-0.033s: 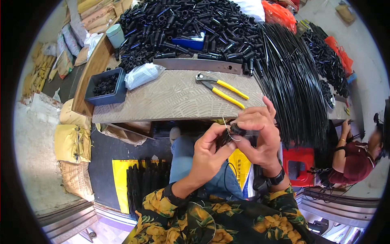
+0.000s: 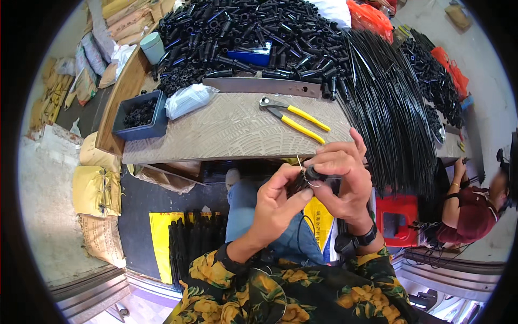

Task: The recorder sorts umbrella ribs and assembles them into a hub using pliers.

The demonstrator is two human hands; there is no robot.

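Evidently no shift from the picture taken at the same instant: same grip, same place, so the work in hand stands where it was. Left hand (image 2: pixel 275 202) closed around a small black fitting (image 2: pixel 312 174), thumb and forefinger pinching it from below. Right hand (image 2: pixel 340 178) curled over the top of the same fitting, fingers narrow, touching the left. Thin pale wire (image 2: pixel 298 162) sticking up between the two. All held above the lap, just in front of the table (image 2: pixel 216 135) edge. Lying untouched on the table: yellow-handled pliers (image 2: pixel 294 116) and a long metal blade (image 2: pixel 264 85). Beyond these, a heap of black tubes (image 2: pixel 243 32) and a sheaf of black rods (image 2: pixel 388 108).
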